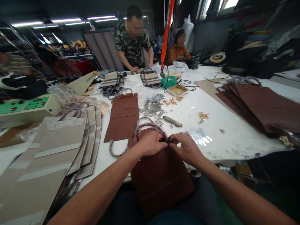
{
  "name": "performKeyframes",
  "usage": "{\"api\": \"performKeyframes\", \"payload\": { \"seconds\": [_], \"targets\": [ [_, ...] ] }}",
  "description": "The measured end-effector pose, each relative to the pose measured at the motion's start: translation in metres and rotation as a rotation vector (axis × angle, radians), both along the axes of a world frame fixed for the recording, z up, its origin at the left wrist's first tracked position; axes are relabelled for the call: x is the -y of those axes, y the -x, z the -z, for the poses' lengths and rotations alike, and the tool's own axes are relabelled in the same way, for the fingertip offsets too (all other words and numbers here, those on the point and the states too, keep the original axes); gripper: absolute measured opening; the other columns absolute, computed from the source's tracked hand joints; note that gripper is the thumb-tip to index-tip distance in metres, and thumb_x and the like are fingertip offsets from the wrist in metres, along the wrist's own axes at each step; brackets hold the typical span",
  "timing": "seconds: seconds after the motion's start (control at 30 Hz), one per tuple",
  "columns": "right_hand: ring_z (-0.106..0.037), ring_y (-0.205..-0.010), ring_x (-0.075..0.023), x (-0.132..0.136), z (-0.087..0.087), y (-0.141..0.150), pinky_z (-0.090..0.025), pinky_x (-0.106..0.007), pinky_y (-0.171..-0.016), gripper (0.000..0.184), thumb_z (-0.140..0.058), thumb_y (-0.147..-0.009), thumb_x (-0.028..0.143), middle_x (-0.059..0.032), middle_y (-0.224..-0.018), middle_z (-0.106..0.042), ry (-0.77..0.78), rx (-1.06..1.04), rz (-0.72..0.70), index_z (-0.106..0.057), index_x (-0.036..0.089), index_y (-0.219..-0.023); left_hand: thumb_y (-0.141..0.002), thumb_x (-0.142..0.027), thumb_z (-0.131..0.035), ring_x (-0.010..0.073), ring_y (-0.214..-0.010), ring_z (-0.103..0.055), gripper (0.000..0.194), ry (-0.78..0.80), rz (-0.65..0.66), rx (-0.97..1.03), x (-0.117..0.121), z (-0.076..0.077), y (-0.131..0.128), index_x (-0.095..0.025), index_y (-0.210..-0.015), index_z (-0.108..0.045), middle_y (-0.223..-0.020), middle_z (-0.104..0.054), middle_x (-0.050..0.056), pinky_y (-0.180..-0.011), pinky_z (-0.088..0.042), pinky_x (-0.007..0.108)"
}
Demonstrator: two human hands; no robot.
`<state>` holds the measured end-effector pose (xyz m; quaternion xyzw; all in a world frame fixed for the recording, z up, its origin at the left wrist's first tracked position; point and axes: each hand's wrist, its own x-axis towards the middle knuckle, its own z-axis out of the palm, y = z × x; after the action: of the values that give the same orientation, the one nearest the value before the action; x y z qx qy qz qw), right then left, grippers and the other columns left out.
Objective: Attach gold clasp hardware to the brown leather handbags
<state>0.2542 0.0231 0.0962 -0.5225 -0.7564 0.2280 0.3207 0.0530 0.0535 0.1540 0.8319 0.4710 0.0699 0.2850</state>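
Note:
A brown leather bag panel [161,178] hangs over the table's front edge toward my lap. Its plastic-wrapped handle [146,123] arches up at the top. My left hand [152,143] is closed on the panel's upper edge by the handle's end. Close beside it, my right hand [185,145] pinches at the same corner, fingertips together; any small part between them is too hidden to name. Another brown panel [124,117] lies flat just behind, and a loose wrapped handle [119,153] rests to the left.
Beige panels [58,140] are stacked at left, brown panels [264,103] at right. Metal plates [152,109], gold-coloured fasteners [203,117], a taped tool [172,121] and a small box [177,90] lie on the white table [225,125]. Two co-workers [133,40] [180,50] are across it.

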Motion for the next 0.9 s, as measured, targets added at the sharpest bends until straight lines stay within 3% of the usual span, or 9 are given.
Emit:
{"api": "performKeyframes", "payload": {
  "seconds": [0.1,0.2,0.3,0.4,0.53,0.6,0.7,0.77,0.9],
  "targets": [
    [-0.066,-0.079,-0.0207,-0.005,-0.002,-0.003,-0.047,-0.038,-0.082,0.025,-0.073,-0.081,0.024,0.0027,-0.082,-0.071,0.11,-0.129,0.062,-0.067,0.027,-0.106,-0.085,-0.033,-0.064,0.0215,-0.086,-0.071,0.02,-0.005,0.014,0.022,0.0,-0.002,0.006,-0.021,-0.091,-0.078,-0.091,-0.079,0.001,-0.075,-0.048,0.029],
    [-0.067,-0.082,-0.0214,-0.01,-0.001,-0.009,-0.052,-0.036,-0.076,0.049,-0.081,-0.078,0.037,-0.0006,-0.097,-0.071,0.122,-0.24,0.025,-0.064,0.03,-0.123,-0.088,-0.036,-0.063,0.0222,-0.091,-0.072,0.023,-0.022,0.042,0.041,-0.005,-0.001,0.013,-0.023,-0.098,-0.079,-0.099,-0.08,0.002,-0.082,-0.051,0.03],
    [-0.067,-0.087,-0.0218,-0.017,0.004,-0.009,-0.05,-0.033,-0.075,0.027,-0.075,-0.084,0.045,-0.0021,-0.096,-0.072,0.125,-0.173,-0.039,-0.074,0.028,-0.105,-0.09,-0.036,-0.064,0.0235,-0.094,-0.071,0.022,-0.087,0.034,0.017,-0.012,0.002,0.016,-0.022,-0.099,-0.078,-0.102,-0.079,0.004,-0.086,-0.053,0.033],
    [-0.064,-0.074,-0.02,-0.029,0.012,-0.005,-0.043,-0.031,-0.066,0.026,-0.072,-0.086,0.05,-0.0003,-0.079,-0.07,0.18,-0.01,0.049,-0.073,0.024,-0.089,-0.09,-0.032,-0.065,0.026,-0.098,-0.07,0.017,-0.256,-0.027,-0.035,-0.011,0.011,0.013,-0.02,-0.097,-0.076,-0.102,-0.078,0.007,-0.09,-0.054,0.038],
    [-0.062,-0.07,-0.0198,-0.054,0.021,-0.01,-0.038,-0.03,-0.062,0.036,-0.069,-0.087,0.057,-0.0007,-0.074,-0.069,0.186,0.14,0.096,-0.068,0.023,-0.074,-0.092,-0.023,-0.064,0.0301,-0.12,-0.063,0.031,-0.663,-0.222,0.014,0.021,0.045,0.008,-0.018,-0.122,-0.068,-0.121,-0.072,0.013,-0.107,-0.05,0.05],
    [-0.066,-0.078,-0.0211,-0.069,0.023,-0.019,-0.043,-0.03,-0.067,0.033,-0.07,-0.086,0.057,-0.0011,-0.084,-0.073,0.167,0.149,0.095,-0.072,0.024,-0.081,-0.093,-0.02,-0.061,0.0295,-0.123,-0.062,0.038,-0.772,-0.221,0.1,0.042,0.07,0.011,-0.018,-0.131,-0.063,-0.127,-0.069,0.014,-0.107,-0.051,0.05],
    [-0.068,-0.092,-0.0222,-0.098,0.019,-0.036,-0.047,-0.031,-0.08,0.033,-0.068,-0.087,0.059,-0.0006,-0.102,-0.076,0.1,0.139,0.13,-0.076,0.028,-0.096,-0.092,-0.016,-0.061,0.023,-0.104,-0.07,0.026,-0.763,-0.109,0.222,0.06,0.107,0.022,-0.021,-0.117,-0.067,-0.112,-0.074,0.009,-0.092,-0.06,0.039],
    [-0.069,-0.092,-0.0205,-0.122,0.016,-0.047,-0.049,-0.03,-0.081,0.034,-0.063,-0.091,0.06,0.0002,-0.104,-0.076,0.056,0.196,0.192,-0.076,0.029,-0.098,-0.093,-0.018,-0.061,0.0208,-0.096,-0.072,0.017,-0.751,-0.104,0.285,0.058,0.126,0.032,-0.022,-0.107,-0.069,-0.104,-0.076,0.006,-0.085,-0.061,0.034],
    [-0.066,-0.106,-0.0221,-0.174,0.019,-0.082,-0.049,-0.032,-0.088,0.027,-0.062,-0.095,0.05,-0.0018,-0.117,-0.073,0.031,0.355,0.353,-0.076,0.03,-0.107,-0.093,-0.022,-0.065,0.0196,-0.094,-0.073,0.013,-0.765,-0.166,0.328,0.036,0.144,0.046,-0.024,-0.105,-0.069,-0.101,-0.076,0.005,-0.084,-0.062,0.031]
  ]
}}
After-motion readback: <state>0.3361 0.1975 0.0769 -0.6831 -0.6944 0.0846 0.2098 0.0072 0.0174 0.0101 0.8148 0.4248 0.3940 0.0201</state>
